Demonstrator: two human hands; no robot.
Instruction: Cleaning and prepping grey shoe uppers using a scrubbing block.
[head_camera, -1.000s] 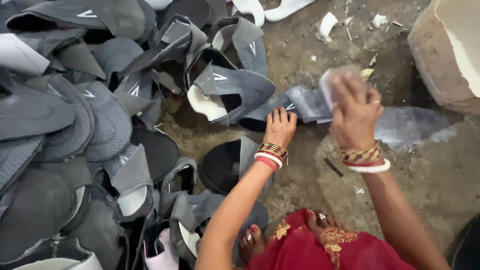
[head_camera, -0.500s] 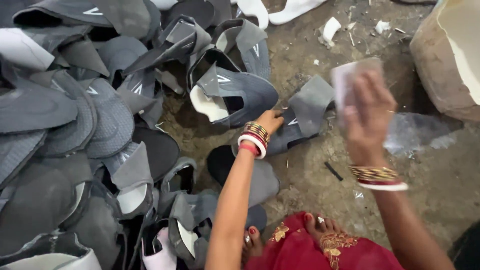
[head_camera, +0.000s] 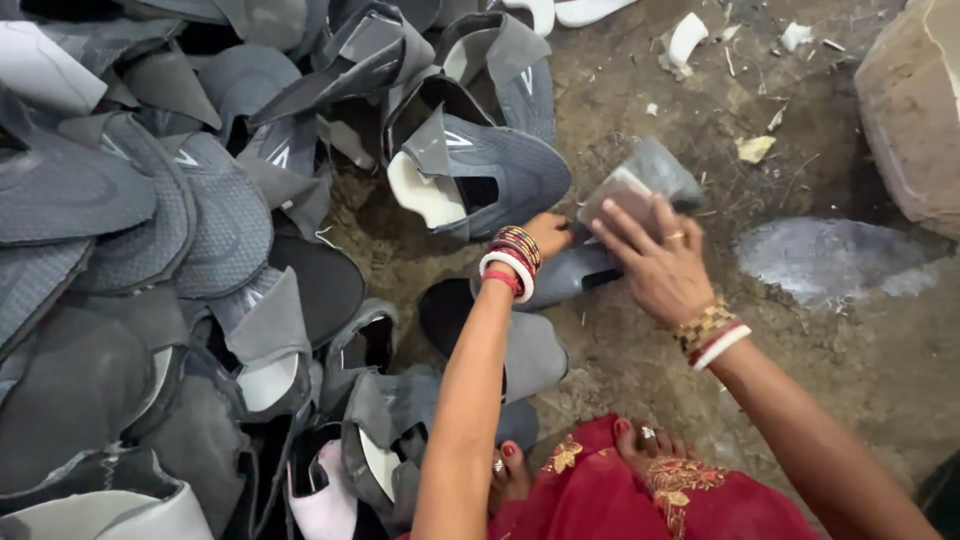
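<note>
Hand, right: right hand (head_camera: 655, 265) sits just right of frame centre, fingers laid flat and slightly fanned over a small rectangular pad (head_camera: 612, 195), holding it down; I can't see the thumb.
Hand, left: left hand (head_camera: 545, 235) is just beside it, fingers curled onto the near edge of the grey shoe upper (head_camera: 668, 165); their tips are hidden.
Workpiece: the upper lies flat on the ground at centre, under both hands, with its far end poking out past the pad.
Step, my read: pad is being pressed or rubbed on the upper's face while the other hand pins it.
Next move needs: steady hold at the left edge, even pressure, pad kept flat to the fabric.
Heap: pile of grey uppers (head_camera: 150, 250) fills the left half of the frame, loose and overlapping, the nearest ones touching the workpiece.
Surface: bare dirt floor (head_camera: 640, 390), gritty, with paper scraps (head_camera: 755, 148) at upper right.
Nearby: crumpled silvery sheet (head_camera: 830, 260) at right and a pale bulky sack (head_camera: 910, 110) in the upper right corner.
Bottom edge: red garment (head_camera: 640, 500) with bare toes showing.
</note>
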